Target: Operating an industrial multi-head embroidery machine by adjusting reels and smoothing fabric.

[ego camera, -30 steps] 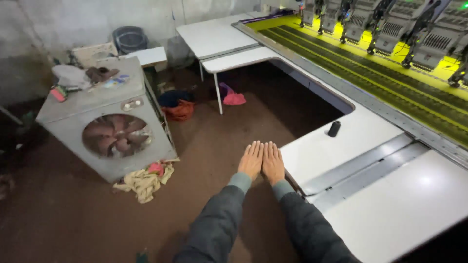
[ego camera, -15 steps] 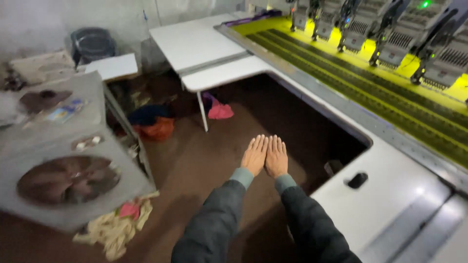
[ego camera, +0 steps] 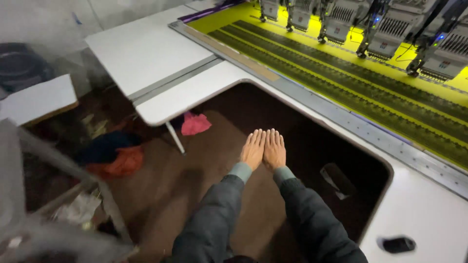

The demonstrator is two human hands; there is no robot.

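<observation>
Our hands side by side, flat
Left hand (ego camera: 253, 149) touching right hand (ego camera: 274, 149), each grip wide and holding nothing, inside the worktop (ego camera: 414, 209) cutout

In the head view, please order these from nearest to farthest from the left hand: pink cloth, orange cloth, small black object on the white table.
From the left hand:
1. Pink cloth, on the floor to its left.
2. Orange cloth, farther left on the floor.
3. Small black object, on the white table at lower right.
</observation>
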